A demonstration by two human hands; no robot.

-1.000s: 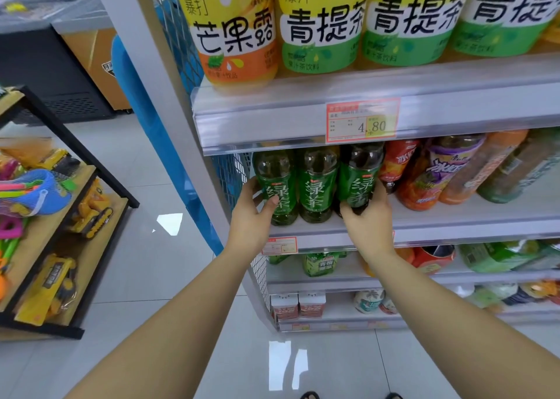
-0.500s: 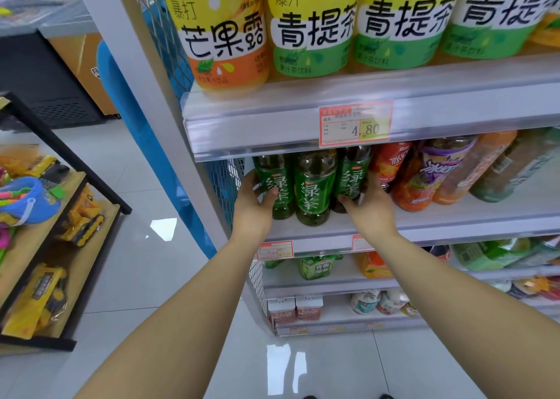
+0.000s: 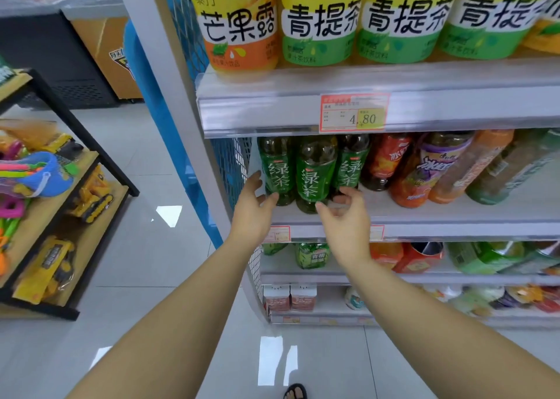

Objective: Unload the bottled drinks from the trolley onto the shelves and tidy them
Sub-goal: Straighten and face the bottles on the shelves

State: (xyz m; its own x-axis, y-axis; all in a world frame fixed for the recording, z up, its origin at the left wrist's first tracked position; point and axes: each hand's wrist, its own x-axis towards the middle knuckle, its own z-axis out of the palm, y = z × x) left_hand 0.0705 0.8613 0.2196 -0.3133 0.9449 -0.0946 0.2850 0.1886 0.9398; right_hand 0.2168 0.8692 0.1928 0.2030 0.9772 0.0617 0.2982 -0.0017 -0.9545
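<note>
Hands since before: both have let go of the outer green bottles they clasped a moment ago and have drawn back a little toward the shelf edge
Foot: toes in a dark sandal (image 3: 295,392) at the bottom edge, on the glossy pale floor (image 3: 145,292)
Left hand: the left hand (image 3: 253,209) is open with fingers spread beside the left bottle (image 3: 277,171), thumb tip at that bottle's foot; contact cannot be told
Right hand: the right hand (image 3: 348,220) holds nothing, its fingers loosely curled, fingertips just in front of the feet of the middle bottle (image 3: 315,174) and the right bottle (image 3: 350,168)
Green bottles: three stand upright side by side at the left end of the middle shelf (image 3: 448,217), the middle one a little forward of its neighbours
Neighbours: a red bottle (image 3: 385,162) and a purple-labelled bottle (image 3: 436,168) stand right of the green three, leaning
Below: small cartons (image 3: 289,298) on the lowest shelf, green bottles and cans on the one above it
Top shelf: the top shelf (image 3: 272,98) carries a large mango bottle (image 3: 239,20) at its left end and large yellow-green bottles (image 3: 321,20) to the right; a price tag (image 3: 354,112) on its front reads 4.80
Toy rack: the toy rack (image 3: 100,162) across the floor on the left holds yellow toy diggers (image 3: 94,195)
</note>
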